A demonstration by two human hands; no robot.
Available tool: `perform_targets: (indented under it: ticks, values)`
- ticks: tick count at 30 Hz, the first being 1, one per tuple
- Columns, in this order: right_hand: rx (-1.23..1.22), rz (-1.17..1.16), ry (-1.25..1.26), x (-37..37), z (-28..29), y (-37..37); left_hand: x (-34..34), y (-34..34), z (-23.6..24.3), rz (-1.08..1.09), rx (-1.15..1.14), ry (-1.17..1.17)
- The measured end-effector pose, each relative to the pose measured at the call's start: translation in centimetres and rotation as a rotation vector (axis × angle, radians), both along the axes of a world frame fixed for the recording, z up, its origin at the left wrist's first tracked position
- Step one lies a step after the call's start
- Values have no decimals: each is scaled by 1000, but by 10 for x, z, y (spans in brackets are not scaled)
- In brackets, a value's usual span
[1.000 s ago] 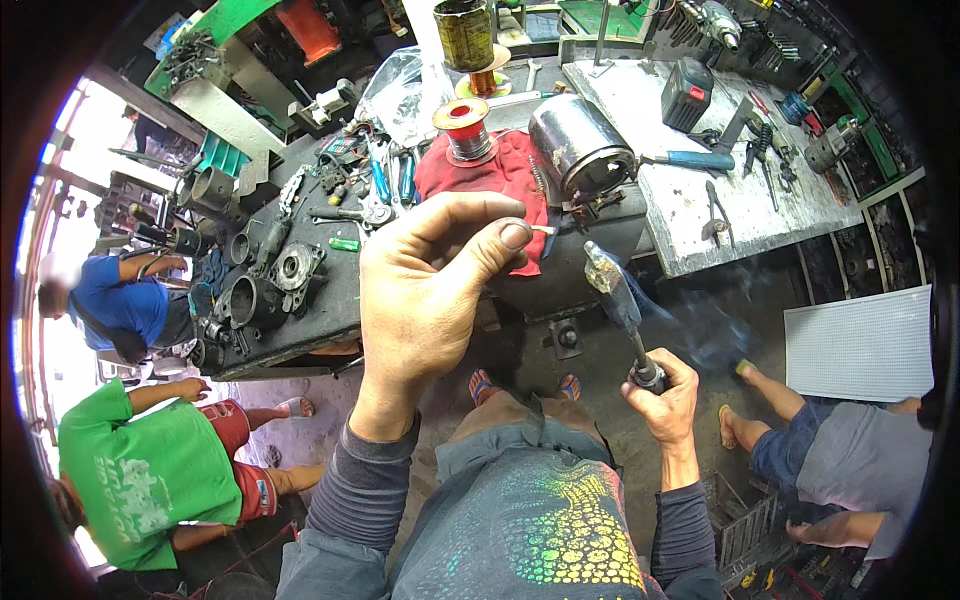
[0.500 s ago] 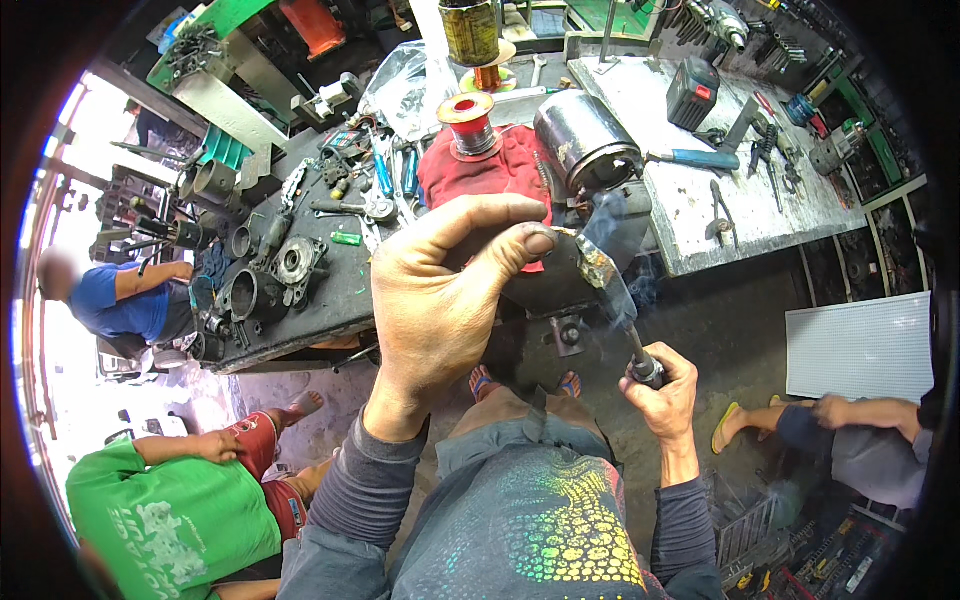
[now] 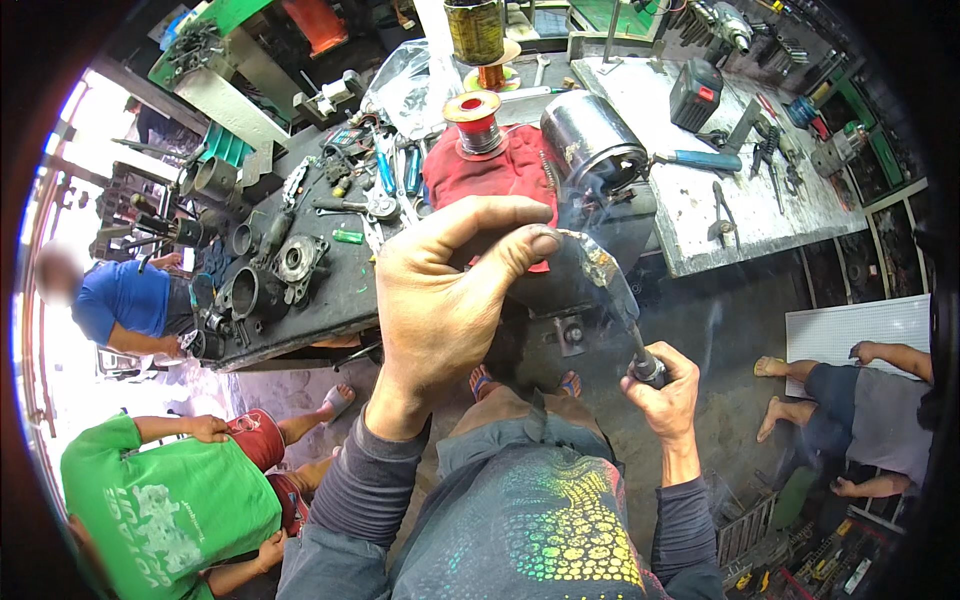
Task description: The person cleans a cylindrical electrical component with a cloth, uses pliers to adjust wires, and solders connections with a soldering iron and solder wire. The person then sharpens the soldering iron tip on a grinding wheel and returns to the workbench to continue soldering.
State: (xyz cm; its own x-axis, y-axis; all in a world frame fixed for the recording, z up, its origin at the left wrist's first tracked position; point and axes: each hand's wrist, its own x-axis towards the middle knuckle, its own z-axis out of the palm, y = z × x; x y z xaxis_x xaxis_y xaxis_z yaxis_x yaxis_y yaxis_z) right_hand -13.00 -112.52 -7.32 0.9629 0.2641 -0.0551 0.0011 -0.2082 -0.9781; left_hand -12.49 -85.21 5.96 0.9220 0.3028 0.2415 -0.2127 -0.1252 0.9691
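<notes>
My left hand [image 3: 440,290] is raised over the bench edge, thumb and forefinger pinched on a thin piece of solder wire [image 3: 568,234]. The wire's end meets the tip of a soldering iron [image 3: 612,285], whose broad, scorched head gives off thin smoke. Wrapped round the iron's handle at the lower right is my right hand [image 3: 668,395]. Behind my left hand a spool of solder wire [image 3: 480,138] stands on a red cloth [image 3: 480,182]. A shiny metal cylinder housing [image 3: 592,138] lies to the right of the cloth, partly veiled by smoke.
Hand tools and engine parts crowd the dark bench [image 3: 325,320] on the left. On the pale worktop [image 3: 690,235] at right lie a hammer [image 3: 700,159], pliers [image 3: 723,215] and a battery pack [image 3: 694,95]. People in green [image 3: 180,510], blue [image 3: 125,300] and grey [image 3: 885,415] are nearby.
The smoke round the iron has thinned. Both my hands stay nearly in place. The person at right has shifted legs and arms, and the people at left have moved their arms.
</notes>
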Motion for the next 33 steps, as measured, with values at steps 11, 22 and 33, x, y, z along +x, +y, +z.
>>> perform_targets:
  ticks: [11,22,33]
  values:
    - [-7,5,0,0,-2,1,-1,4,-4,5,69,-12]
    - [-12,-16,40,-1,4,4,-4,4,-3,1,46,5]
    - [-48,-8,35,-1,8,7,-6,9,-1,-15,4,24]
